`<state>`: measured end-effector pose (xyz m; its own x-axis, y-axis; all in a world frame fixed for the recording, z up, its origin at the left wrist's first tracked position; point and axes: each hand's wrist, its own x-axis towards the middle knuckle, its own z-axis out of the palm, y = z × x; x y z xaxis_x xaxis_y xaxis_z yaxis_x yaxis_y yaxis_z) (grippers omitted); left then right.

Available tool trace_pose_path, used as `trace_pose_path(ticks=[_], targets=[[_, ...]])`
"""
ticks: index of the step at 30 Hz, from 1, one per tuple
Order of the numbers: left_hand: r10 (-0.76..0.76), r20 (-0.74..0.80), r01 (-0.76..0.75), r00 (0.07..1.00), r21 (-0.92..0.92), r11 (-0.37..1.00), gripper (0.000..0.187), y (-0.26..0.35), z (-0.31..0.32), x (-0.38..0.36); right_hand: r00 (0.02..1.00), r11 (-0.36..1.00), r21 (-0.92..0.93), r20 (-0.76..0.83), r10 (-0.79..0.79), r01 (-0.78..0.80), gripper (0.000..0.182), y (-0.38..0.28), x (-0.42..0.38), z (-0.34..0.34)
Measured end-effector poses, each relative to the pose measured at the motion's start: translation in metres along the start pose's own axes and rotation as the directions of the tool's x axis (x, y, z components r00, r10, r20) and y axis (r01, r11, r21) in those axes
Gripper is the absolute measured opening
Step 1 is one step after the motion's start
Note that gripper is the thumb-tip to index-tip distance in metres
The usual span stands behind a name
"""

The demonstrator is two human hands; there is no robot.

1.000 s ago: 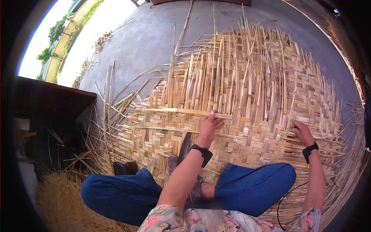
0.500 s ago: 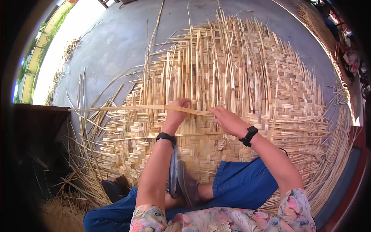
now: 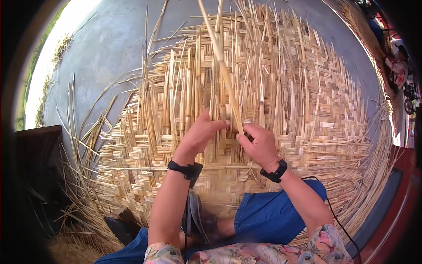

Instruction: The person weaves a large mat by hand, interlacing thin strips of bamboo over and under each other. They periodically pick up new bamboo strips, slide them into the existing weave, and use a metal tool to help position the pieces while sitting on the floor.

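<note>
A strip (image 3: pixel 228 83) slants forward from the right hand (image 3: pixel 262 145)

The scene is viewed by one head-worn camera, faced forward and steeply down over the bent legs (image 3: pixel 268 215). The left hand (image 3: pixel 201 134) and right hand (image 3: pixel 260 143) are shown at close range near mid-frame, above the woven mat (image 3: pixel 327 125), with the grey floor (image 3: pixel 105 48) seen farther off. The wide field is edged in black.

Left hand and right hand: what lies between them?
The head view shows the near part of a long strip, pinched in the right hand, over the woven mat.
</note>
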<state>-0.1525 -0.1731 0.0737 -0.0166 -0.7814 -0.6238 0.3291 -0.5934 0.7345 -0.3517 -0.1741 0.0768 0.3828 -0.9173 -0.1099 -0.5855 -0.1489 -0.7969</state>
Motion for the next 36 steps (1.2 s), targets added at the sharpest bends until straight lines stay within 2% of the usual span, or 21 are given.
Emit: trace_pose_path(ticks=[2,5,8,10,12,13,16,17,20,22,23,24,25,26,28,29,32,33,35,36], targets=[[-0.027,-0.018,0.030,0.999,0.191,0.981,0.029,0.007,0.006,0.000,0.998,0.999,-0.010,-0.020,0.052,-0.052,0.019,0.001,0.006,0.003],[0.007,0.090,-0.034,0.996,0.300,0.953,0.032,-0.013,-0.003,0.025,0.997,0.997,-0.010,-0.009,0.081,-0.081,0.021,0.010,0.011,0.008],[0.014,0.011,-0.016,1.000,0.188,0.982,0.024,-0.018,0.004,0.019,0.994,0.993,0.049,-0.014,0.109,-0.108,0.020,0.019,0.011,0.010],[0.072,0.034,-0.076,0.997,0.149,0.986,0.037,-0.019,0.006,0.013,0.993,0.993,0.061,-0.046,0.108,-0.105,0.019,0.021,0.011,0.013],[0.121,0.009,-0.121,0.993,0.073,0.990,0.046,-0.012,0.014,0.002,0.986,0.986,0.021,-0.019,0.166,-0.166,0.016,0.021,0.010,0.017],[0.146,0.051,-0.147,0.988,0.021,0.989,0.056,-0.020,0.008,0.008,0.981,0.981,0.000,-0.008,0.192,-0.192,0.015,0.022,0.013,0.018],[0.127,0.096,-0.139,0.987,0.133,0.981,0.064,-0.005,0.013,-0.010,0.981,0.970,-0.143,0.014,-0.195,0.195,0.013,0.031,0.008,0.025],[0.099,0.130,-0.125,0.987,0.207,0.970,0.067,0.000,0.010,-0.014,0.980,0.974,-0.159,0.141,-0.139,0.161,0.014,0.029,0.006,0.017],[0.225,0.103,-0.239,0.969,0.159,0.958,0.065,-0.016,-0.009,-0.022,0.997,0.992,0.091,-0.016,-0.082,0.083,0.018,0.035,0.012,0.015],[0.385,-0.034,-0.374,0.922,0.172,0.911,0.064,-0.049,-0.022,-0.024,0.990,0.990,0.134,-0.127,0.054,-0.037,0.021,0.041,0.018,0.022],[0.395,-0.139,-0.390,0.908,0.065,0.919,0.061,-0.042,-0.008,-0.037,0.977,0.982,0.161,-0.177,0.123,-0.094,0.023,0.044,0.021,0.026],[0.385,-0.247,-0.406,0.889,-0.041,0.913,0.058,-0.041,0.002,-0.046,0.980,0.992,0.083,-0.164,0.111,-0.098,0.024,0.045,0.021,0.029],[0.475,-0.326,-0.520,0.818,-0.064,0.852,0.042,-0.045,0.007,-0.050,0.984,0.995,0.007,-0.147,0.103,-0.103,0.024,0.046,0.019,0.032],[0.447,-0.383,-0.502,0.809,-0.055,0.863,0.037,-0.050,0.004,-0.050,0.987,0.993,-0.071,-0.136,0.085,-0.096,0.025,0.047,0.023,0.033],[0.385,-0.489,-0.460,0.783,-0.039,0.887,0.030,-0.064,-0.003,-0.054,0.989,0.992,-0.088,-0.130,0.077,-0.089,0.026,0.054,0.027,0.036],[0.269,-0.584,-0.423,0.766,-0.143,0.895,0.024,-0.060,0.000,-0.054,0.989,0.992,-0.096,-0.129,0.071,-0.084,0.026,0.053,0.027,0.034],[0.373,-0.560,-0.420,0.739,0.049,0.906,0.022,-0.083,-0.022,-0.045,0.991,0.991,0.126,-0.133,-0.023,0.039,0.035,0.052,0.017,0.019],[0.434,-0.542,-0.393,0.719,0.197,0.898,0.022,-0.088,-0.027,-0.041,0.996,0.994,-0.067,-0.031,-0.084,0.082,0.043,0.042,0.007,0.011],[0.548,-0.475,-0.323,0.688,0.477,0.818,0.023,-0.096,-0.033,-0.034,0.973,0.881,-0.427,0.188,-0.137,0.206,0.059,0.012,-0.026,-0.007],[0.572,-0.425,-0.326,0.702,0.522,0.788,0.025,-0.106,-0.042,-0.029,0.966,0.863,-0.467,0.243,-0.085,0.193,0.060,0.013,-0.038,-0.001]])
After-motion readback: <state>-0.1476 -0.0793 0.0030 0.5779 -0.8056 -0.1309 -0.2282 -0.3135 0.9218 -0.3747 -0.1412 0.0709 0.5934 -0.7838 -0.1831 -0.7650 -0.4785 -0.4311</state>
